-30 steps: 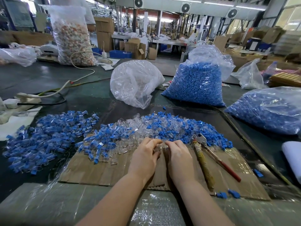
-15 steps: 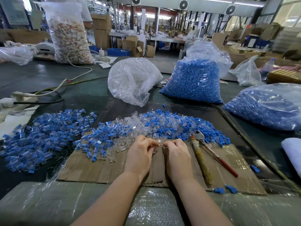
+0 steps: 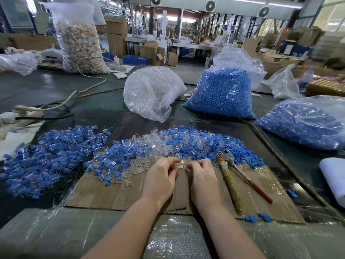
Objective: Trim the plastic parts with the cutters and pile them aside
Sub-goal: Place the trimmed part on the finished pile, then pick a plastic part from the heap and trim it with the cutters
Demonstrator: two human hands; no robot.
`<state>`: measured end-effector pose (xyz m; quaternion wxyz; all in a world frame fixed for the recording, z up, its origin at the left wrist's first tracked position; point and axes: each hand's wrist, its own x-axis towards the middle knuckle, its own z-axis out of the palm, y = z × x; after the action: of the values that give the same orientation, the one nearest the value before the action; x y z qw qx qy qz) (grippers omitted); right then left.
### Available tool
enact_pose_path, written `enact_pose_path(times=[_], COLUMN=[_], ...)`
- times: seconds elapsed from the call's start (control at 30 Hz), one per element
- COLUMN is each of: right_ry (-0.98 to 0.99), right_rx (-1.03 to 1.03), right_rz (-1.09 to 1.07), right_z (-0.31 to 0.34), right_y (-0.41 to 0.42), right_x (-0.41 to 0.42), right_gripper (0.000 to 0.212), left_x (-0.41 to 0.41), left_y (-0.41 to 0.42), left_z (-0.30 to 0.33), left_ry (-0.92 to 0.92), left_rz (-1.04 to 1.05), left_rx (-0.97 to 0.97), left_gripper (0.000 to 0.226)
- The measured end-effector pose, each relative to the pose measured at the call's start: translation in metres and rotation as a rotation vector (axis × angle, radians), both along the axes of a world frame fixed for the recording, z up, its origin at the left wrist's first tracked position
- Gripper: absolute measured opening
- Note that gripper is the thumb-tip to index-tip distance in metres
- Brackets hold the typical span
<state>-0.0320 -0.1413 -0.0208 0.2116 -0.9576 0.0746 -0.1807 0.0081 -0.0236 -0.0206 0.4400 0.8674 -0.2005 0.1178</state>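
Observation:
Both hands meet over a cardboard sheet (image 3: 115, 195). My left hand (image 3: 160, 179) and my right hand (image 3: 202, 177) pinch a small clear plastic part (image 3: 180, 164) between their curled fingertips. Just beyond them lies a heap of clear and blue parts (image 3: 177, 144). A second pile of blue-and-clear parts (image 3: 50, 156) spreads out to the left. The cutters (image 3: 235, 172), with one tape-wrapped handle and one red handle, lie on the cardboard right of my right hand, untouched.
A crumpled clear bag (image 3: 152, 92) and a full bag of blue parts (image 3: 222, 92) stand behind the heap. Another blue-filled bag (image 3: 306, 122) lies at right. Cables (image 3: 56, 105) run across the dark table at left. Two loose blue parts (image 3: 258, 217) sit near the cardboard's front edge.
My fingertips have drawn together and lifted a clear part slightly off the edge of the heap. The cutters have not moved.

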Motion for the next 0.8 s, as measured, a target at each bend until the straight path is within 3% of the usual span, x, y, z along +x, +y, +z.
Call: enact_pose_path(times=[0.17, 0.3, 0.53, 0.8], right_ry=[-0.062, -0.072, -0.055, -0.076], right_rx=[0.036, -0.008, -0.059, -0.013], right_rz=[0.011, 0.032, 0.006, 0.022], right_z=[-0.0017, -0.002, -0.0038, -0.0036], right_y=[0.001, 0.0014, 0.0016, 0.0028], right_x=[-0.0026, -0.0035, -0.0019, -0.0042], right_gripper=[0.021, 0.03, 0.012, 0.013], left_x=[0.0, -0.0013, -0.0011, -0.0012], left_y=[0.0003, 0.0001, 0.0006, 0.0005], left_z=[0.0006, 0.0016, 0.0015, 0.0026], left_ry=[0.018, 0.036, 0.051, 0.129], left_rz=[-0.012, -0.013, -0.031, -0.051], left_rx=[-0.006, -0.017, -0.036, -0.105], left_gripper=[0.016, 0.017, 0.016, 0.016])
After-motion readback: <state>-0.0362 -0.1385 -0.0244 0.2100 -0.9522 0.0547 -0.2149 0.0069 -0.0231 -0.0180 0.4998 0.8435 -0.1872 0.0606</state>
